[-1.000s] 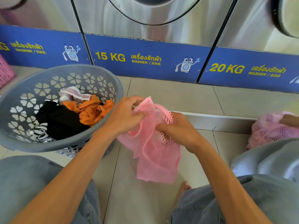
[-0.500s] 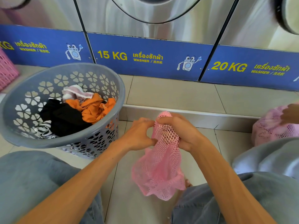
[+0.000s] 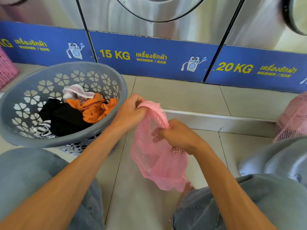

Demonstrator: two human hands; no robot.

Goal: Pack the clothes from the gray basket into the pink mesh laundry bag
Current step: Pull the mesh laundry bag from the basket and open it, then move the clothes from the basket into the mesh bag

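The pink mesh laundry bag [image 3: 156, 165] hangs limp between my knees above the tiled floor. My left hand [image 3: 129, 112] pinches its top hem. My right hand [image 3: 179, 136] grips the hem a little lower and to the right, so the mouth is pulled apart between them. To the left stands the gray basket [image 3: 20, 103] with flower-shaped holes. Inside lie an orange garment [image 3: 94, 108], a black garment [image 3: 64, 117], a pink-and-white piece [image 3: 74, 93] and a black-and-white striped piece [image 3: 42, 129].
Steel washing machines with blue 15 KG [image 3: 114, 54] and 20 KG [image 3: 234, 68] panels stand on a raised tiled step [image 3: 207, 120] straight ahead. A second pink mesh bag [image 3: 292, 120], filled, sits at the right edge. A pink basket [image 3: 6, 70] is at far left.
My hands have spread apart along the bag's hem, the left rising toward the basket and the right dropping lower. The bag's mouth is wider than before.
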